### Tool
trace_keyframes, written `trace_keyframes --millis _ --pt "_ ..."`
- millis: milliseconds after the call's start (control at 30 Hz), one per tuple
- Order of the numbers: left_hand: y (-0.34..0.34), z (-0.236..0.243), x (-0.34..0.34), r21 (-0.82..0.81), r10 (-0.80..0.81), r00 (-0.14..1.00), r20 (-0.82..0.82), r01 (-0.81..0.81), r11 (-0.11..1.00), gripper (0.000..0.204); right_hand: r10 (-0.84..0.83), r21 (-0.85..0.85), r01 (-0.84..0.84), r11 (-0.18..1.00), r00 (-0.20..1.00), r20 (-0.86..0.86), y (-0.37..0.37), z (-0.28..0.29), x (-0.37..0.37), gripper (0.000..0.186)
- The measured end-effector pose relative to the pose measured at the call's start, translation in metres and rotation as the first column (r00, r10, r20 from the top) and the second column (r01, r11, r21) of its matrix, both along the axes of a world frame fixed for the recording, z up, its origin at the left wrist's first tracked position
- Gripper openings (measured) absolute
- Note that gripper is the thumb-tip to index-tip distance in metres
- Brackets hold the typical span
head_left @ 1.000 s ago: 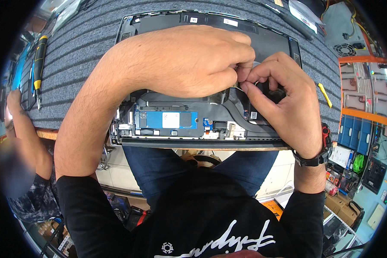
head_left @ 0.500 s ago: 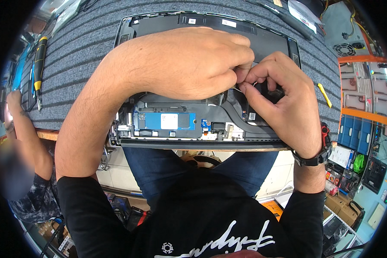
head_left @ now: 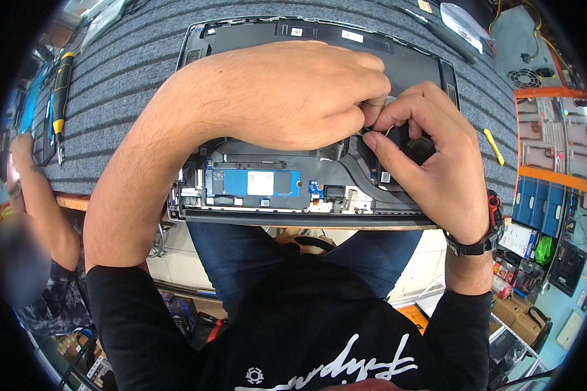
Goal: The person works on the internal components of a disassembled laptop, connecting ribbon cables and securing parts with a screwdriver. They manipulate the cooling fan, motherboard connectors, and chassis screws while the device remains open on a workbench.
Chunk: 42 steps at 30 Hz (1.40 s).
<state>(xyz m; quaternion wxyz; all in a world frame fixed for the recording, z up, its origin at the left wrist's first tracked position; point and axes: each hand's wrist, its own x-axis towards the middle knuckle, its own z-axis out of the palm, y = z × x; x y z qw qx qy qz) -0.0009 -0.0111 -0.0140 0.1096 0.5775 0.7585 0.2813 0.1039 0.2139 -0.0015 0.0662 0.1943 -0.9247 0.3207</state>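
An opened laptop [head_left: 274,156] lies in front of me with its inside parts showing, among them a blue solid-state drive [head_left: 231,183]. My left hand [head_left: 326,98] reaches over the laptop from the left, fingers curled and pinched above its right half. Beside it, almost fingertip to fingertip, my right hand [head_left: 437,140] has thumb and forefinger drawn together. Whatever sits between the fingertips is hidden or too small to name. Below the right palm shows a dark, round, fan-like part [head_left: 421,150], partly covered. A black heat pipe [head_left: 365,174] runs close by.
A yellow-black screwdriver [head_left: 61,91] lies on the ribbed grey mat [head_left: 124,98] at left, and a small yellow tool [head_left: 494,146] at right. Another person's arm [head_left: 42,189] rests at the far left. Orange-framed shelving [head_left: 548,173] stands at right.
The laptop and both hands sit slightly further right in the picture. My right thumb and forefinger have parted a little at the tips. My hands keep working at the same spot.
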Motion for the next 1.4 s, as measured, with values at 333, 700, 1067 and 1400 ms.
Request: trace_keyframes --millis 333,700,1067,1400 --pt "0.001 -0.005 -0.003 0.015 -0.007 1.000 -0.010 0.007 1.000 0.021 -0.005 0.019 0.004 1.000 1.000 0.010 0.000 0.000 0.000 0.019" --pt "0.004 -0.002 0.002 0.105 -0.012 1.000 0.023 0.009 0.994 0.019 0.145 0.258 -0.129 0.957 0.988 -0.043 0.011 0.018 0.021 0.063" --pt "0.004 0.002 0.008 0.072 0.039 0.999 -0.013 -0.037 0.997 0.022 0.109 0.247 -0.061 0.967 0.976 -0.187 0.003 0.010 0.015 0.031" --pt "0.004 0.000 0.009 0.092 0.061 0.998 -0.013 -0.059 0.994 0.030 0.151 0.401 -0.027 0.916 0.947 -0.283 -0.013 0.011 0.015 0.027"
